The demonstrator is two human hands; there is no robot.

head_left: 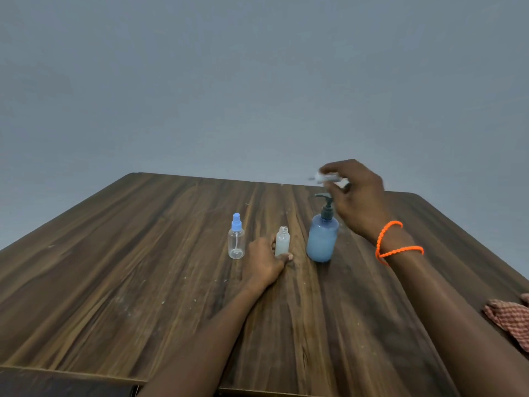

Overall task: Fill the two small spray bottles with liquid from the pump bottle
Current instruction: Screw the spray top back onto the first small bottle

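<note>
A blue pump bottle (322, 242) with a dark pump head stands on the wooden table (143, 253). To its left stands an uncapped small spray bottle (282, 242) holding pale liquid; my left hand (264, 260) grips its base. Further left, a clear small spray bottle (236, 239) with a blue spray cap stands alone. My right hand (357, 196) hovers above and behind the pump head, pinching a blurred white spray cap (329, 177).
A red-and-white checked cloth (509, 319) lies at the table's right edge. An orange beaded cord wraps my right wrist (398, 242). A plain grey wall rises behind the table. The table's near edge runs along the bottom left.
</note>
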